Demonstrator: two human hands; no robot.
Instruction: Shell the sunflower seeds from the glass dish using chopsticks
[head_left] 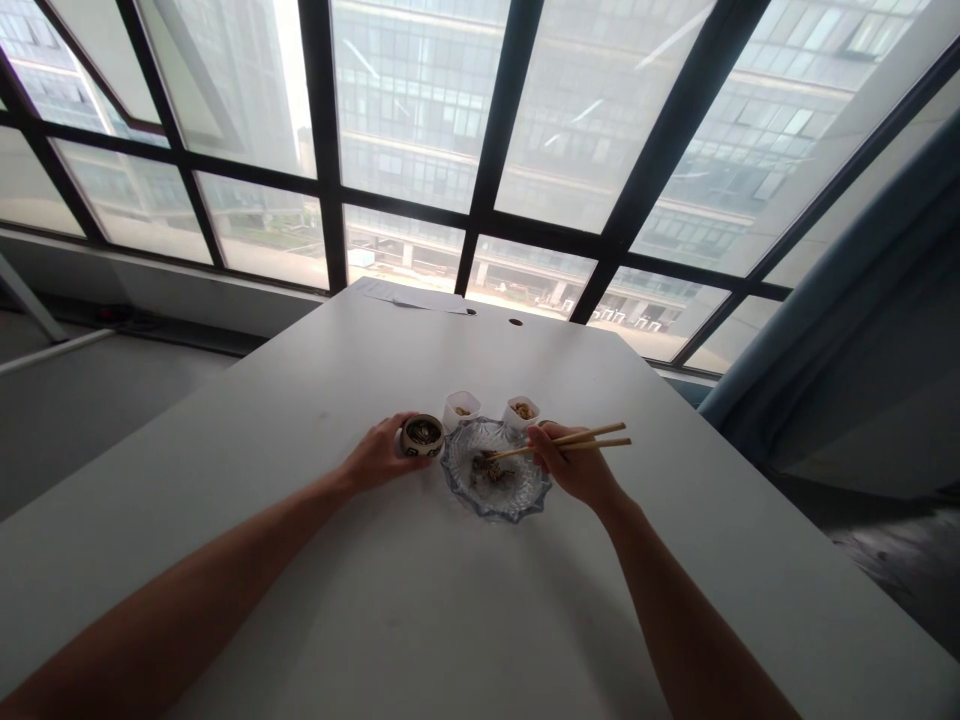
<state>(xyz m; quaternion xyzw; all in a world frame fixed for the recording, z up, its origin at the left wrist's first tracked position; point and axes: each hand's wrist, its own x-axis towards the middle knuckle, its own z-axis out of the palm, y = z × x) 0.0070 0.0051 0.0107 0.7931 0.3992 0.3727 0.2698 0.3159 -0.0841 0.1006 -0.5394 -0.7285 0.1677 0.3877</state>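
Note:
My left hand (382, 450) is wrapped round a small round cup (422, 436) with a dark pattern on its side and dark bits inside. In my right hand (574, 462) is a pair of wooden chopsticks (592, 438). Their tips point down into a clear scalloped glass bowl (532, 500), among small dark pieces (491, 472) lying at its bottom. What exactly the pieces are is too small to tell. The cup stands just left of the bowl's rim.
Behind the bowl stand two small white containers, the left one (453, 400) and the right one (513, 415), each with brownish bits inside. White paper (420, 299) lies at the far edge of the white table (360, 600). A blue-grey curtain (847, 290) hangs at right, before large windows.

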